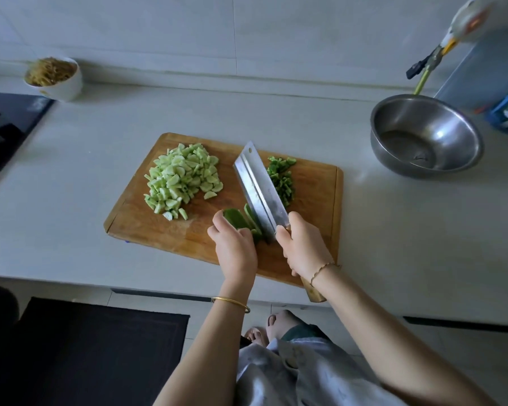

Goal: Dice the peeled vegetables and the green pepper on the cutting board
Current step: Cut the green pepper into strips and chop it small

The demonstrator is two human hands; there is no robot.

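While my left hand [235, 244] holds down the green pepper [237, 219] near the cutting board's [320, 200] front edge, my right hand [301, 244] grips the cleaver [257, 189], blade running diagonally away and leftward alongside the pepper.

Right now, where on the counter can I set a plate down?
Bare counter lies between the white bowl and the cutting board, and right of the board, this side of the steel bowl. The board's middle is crowded: diced pile, cleaver, green pepper, left hand, right hand.
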